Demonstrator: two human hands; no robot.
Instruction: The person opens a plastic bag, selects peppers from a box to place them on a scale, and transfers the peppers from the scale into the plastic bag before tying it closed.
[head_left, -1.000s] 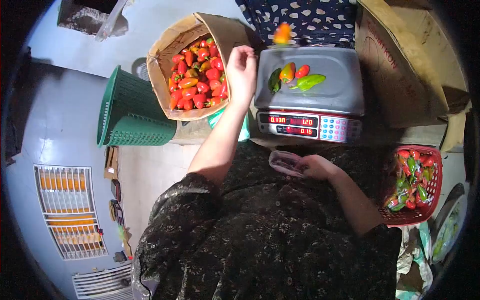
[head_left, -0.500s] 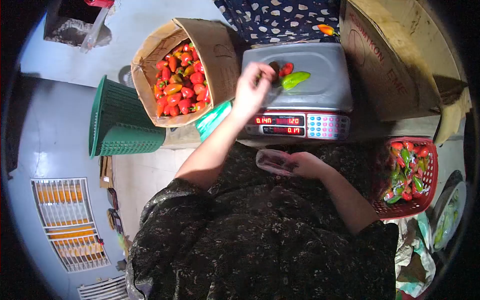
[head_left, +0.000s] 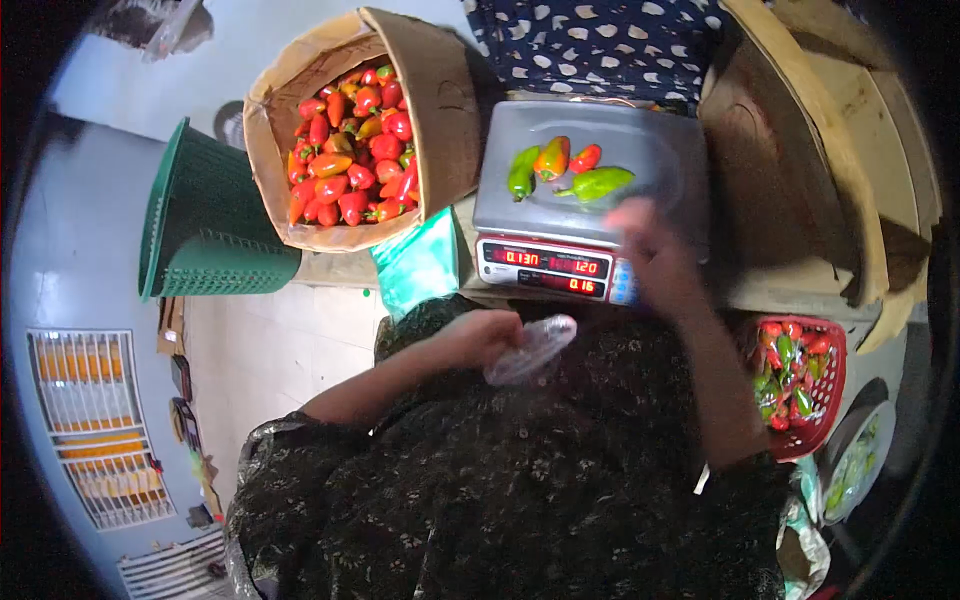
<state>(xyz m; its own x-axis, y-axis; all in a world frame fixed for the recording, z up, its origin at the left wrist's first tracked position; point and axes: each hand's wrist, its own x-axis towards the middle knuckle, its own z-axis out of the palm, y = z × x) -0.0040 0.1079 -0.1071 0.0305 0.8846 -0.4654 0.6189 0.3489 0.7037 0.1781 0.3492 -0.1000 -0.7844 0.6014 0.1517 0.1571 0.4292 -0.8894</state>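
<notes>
My left hand (head_left: 478,338) is closed on a clear plastic bag (head_left: 533,350) in front of my body. My right hand (head_left: 645,250), blurred by motion, is over the front right part of the scale; its fingers are too smeared to read. On the scale's grey tray (head_left: 665,150) lie a dark green pepper (head_left: 522,172), an orange-green pepper (head_left: 552,158), a red pepper (head_left: 586,158) and a light green pepper (head_left: 603,184). The scale's red display (head_left: 545,268) is lit below the tray.
A cardboard box (head_left: 445,110) of red and orange peppers stands left of the scale, with a green basket (head_left: 215,225) beyond it. A green bag (head_left: 420,262) lies beside the box. At the right are a red basket (head_left: 828,392) of bagged peppers and large cardboard (head_left: 775,180).
The plastic bag has passed from my right hand to my left, which has come back from the scale. My right hand has moved up to the scale. The orange pepper behind the tray is no longer visible.
</notes>
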